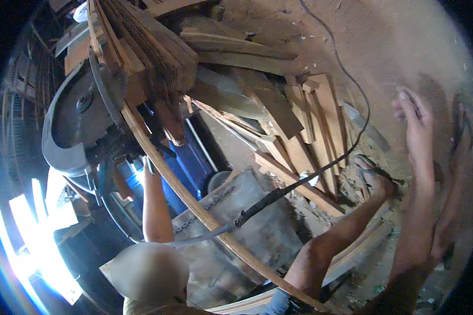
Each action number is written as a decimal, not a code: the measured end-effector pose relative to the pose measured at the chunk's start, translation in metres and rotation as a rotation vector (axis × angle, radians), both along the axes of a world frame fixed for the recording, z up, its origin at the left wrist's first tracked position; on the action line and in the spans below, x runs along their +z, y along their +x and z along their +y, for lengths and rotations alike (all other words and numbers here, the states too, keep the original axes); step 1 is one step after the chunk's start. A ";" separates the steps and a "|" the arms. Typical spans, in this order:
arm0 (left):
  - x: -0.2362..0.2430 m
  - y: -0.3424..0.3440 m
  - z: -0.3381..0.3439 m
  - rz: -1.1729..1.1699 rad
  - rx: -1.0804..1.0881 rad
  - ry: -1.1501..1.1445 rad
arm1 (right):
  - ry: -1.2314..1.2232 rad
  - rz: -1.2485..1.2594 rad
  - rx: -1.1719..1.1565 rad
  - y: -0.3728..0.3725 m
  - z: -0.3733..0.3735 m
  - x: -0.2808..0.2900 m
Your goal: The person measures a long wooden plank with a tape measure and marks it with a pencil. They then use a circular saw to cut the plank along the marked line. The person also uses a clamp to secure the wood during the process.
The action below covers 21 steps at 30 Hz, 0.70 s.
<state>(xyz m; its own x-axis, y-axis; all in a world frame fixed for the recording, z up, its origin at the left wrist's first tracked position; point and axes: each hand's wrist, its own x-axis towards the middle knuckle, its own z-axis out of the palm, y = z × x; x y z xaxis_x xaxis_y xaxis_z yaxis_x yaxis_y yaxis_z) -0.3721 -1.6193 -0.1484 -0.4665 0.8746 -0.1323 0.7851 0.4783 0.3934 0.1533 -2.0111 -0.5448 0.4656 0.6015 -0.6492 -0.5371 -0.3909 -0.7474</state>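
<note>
My right hand [416,116] is raised at the right, above the brown earth floor. Its fingers are apart, the outer ones loosely bent, and I see nothing in them. My left hand does not show. Beside my right forearm runs a dim limb [452,184]; I cannot tell whose it is. A co-worker in a light cap [106,269] sits at the lower left, one arm [156,210] stretched toward a dark wheel-like machine [84,107]; that hand is partly hidden. A long thin wooden strip [181,189] slants past the co-worker's arm. The co-worker's bare leg [326,247] ends in a sandalled foot [372,176].
Stacked boards [152,44] rise beside the machine. Loose planks [320,121] lie across the middle. A black cable [347,73] curves over them to a worn grey sheet [236,247]. Something blue [186,163] stands behind. Wood scraps litter the ground.
</note>
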 end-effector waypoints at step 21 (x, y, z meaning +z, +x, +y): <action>0.015 0.040 0.012 0.113 -0.029 -0.024 | 0.027 0.049 -0.180 -0.036 0.013 -0.046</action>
